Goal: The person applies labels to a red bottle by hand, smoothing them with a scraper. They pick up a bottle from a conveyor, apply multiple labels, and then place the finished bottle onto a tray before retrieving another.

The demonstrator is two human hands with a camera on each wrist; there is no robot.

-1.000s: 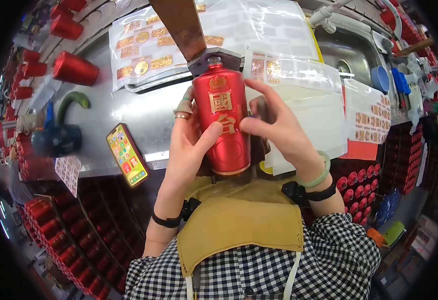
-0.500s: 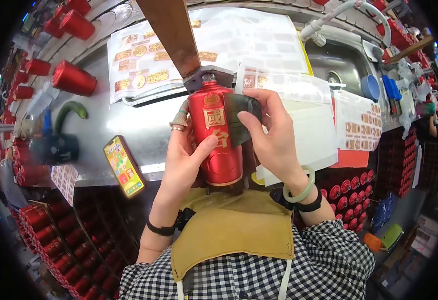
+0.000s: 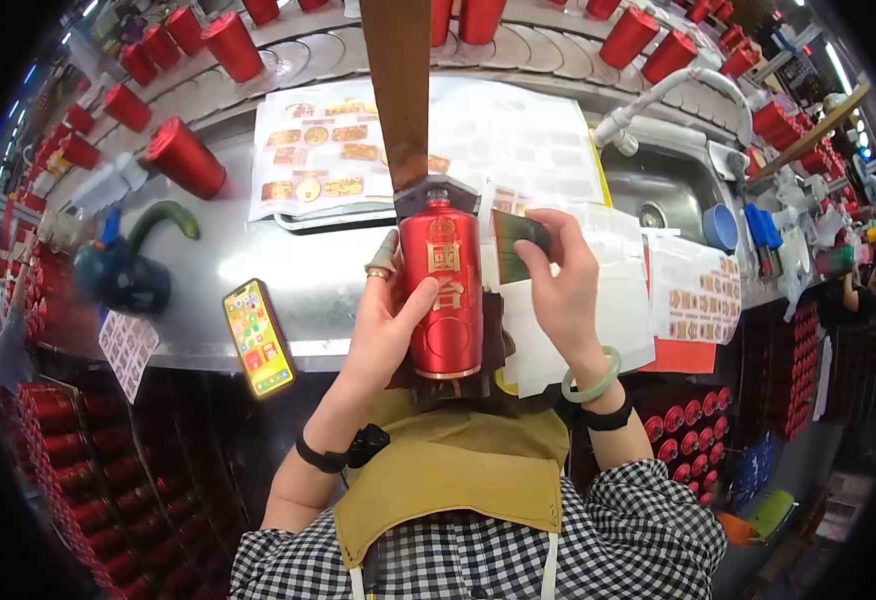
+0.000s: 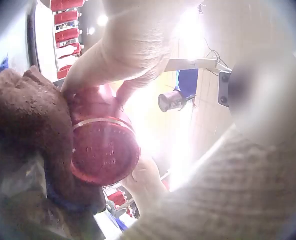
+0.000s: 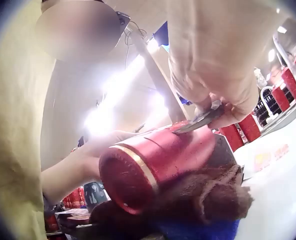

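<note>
A red bottle with gold characters lies on its side on a brown cloth, its neck against a dark bracket under a wooden bar. My left hand grips the bottle's left side, thumb over the front near the lower character; cloth-like covers and a ring show on a finger. To the right of the bottle, my right hand pinches a thin, dark, flat scraper-like piece between thumb and fingers. In the right wrist view that piece overlaps the bottle's upper side.
Sheets of gold decals lie behind the bottle, with another decal sheet at right. A phone lies at the counter's left edge near a dark blue pot. A sink is at the back right; red bottles line the back.
My right hand has come off the bottle's front and moved right with the dark piece, which now shows its flat face. My left hand keeps its grip. The head view has tilted up.
</note>
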